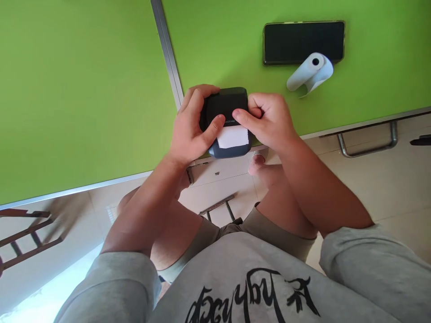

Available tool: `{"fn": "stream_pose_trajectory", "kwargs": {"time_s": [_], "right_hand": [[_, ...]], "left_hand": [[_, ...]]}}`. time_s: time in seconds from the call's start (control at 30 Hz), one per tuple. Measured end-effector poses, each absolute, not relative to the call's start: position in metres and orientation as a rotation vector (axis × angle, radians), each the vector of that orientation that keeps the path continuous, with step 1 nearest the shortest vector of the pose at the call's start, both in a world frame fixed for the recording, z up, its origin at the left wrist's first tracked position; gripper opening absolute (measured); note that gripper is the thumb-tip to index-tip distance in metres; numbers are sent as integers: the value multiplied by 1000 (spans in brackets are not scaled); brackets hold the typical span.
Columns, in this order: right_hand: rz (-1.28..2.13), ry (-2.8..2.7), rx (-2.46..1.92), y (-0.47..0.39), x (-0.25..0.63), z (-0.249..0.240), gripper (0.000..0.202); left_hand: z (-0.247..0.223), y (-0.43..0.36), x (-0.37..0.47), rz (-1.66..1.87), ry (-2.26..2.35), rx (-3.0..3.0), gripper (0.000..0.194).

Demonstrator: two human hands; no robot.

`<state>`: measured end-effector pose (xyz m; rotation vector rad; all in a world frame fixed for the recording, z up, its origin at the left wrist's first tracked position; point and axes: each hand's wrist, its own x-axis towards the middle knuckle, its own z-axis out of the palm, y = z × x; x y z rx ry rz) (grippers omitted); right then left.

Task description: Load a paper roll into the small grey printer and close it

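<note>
A small dark portable receipt printer (pixel 226 102) is held between my two hands at the near edge of the green table. White paper (pixel 233 137) sticks out of it and lies over its near part. My left hand (pixel 195 123) wraps round the printer's left side, thumb on top by the paper. My right hand (pixel 269 117) grips the right side, fingers curled and thumb on the top face. The underside of the printer is hidden.
A dark smartphone (pixel 299 42) lies at the back right of the green table (pixel 84 89). A partly unrolled white paper roll (pixel 311 72) rests against its near edge. A metal strip (pixel 167 54) crosses the tabletop. Stool frames (pixel 30 237) stand on the tiled floor.
</note>
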<state>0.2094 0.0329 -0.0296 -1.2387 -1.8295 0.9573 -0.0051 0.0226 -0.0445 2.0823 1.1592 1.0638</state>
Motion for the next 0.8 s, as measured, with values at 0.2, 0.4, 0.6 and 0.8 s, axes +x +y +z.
{"fn": "stream_pose_trajectory", "kwargs": {"time_s": [0.2, 0.4, 0.6, 0.8], "right_hand": [[829, -1790, -1198, 29, 207, -33, 68], [811, -1793, -1210, 32, 206, -35, 60], [744, -1796, -1118, 31, 206, -32, 48], [731, -1842, -1143, 29, 207, -29, 48]], "left_hand": [[-51, 28, -9, 1048, 1125, 2083, 51], [-49, 24, -9, 994, 1128, 2113, 51], [-51, 30, -4, 1109, 1098, 2183, 61], [-47, 32, -4, 1021, 1107, 2163, 57]]}}
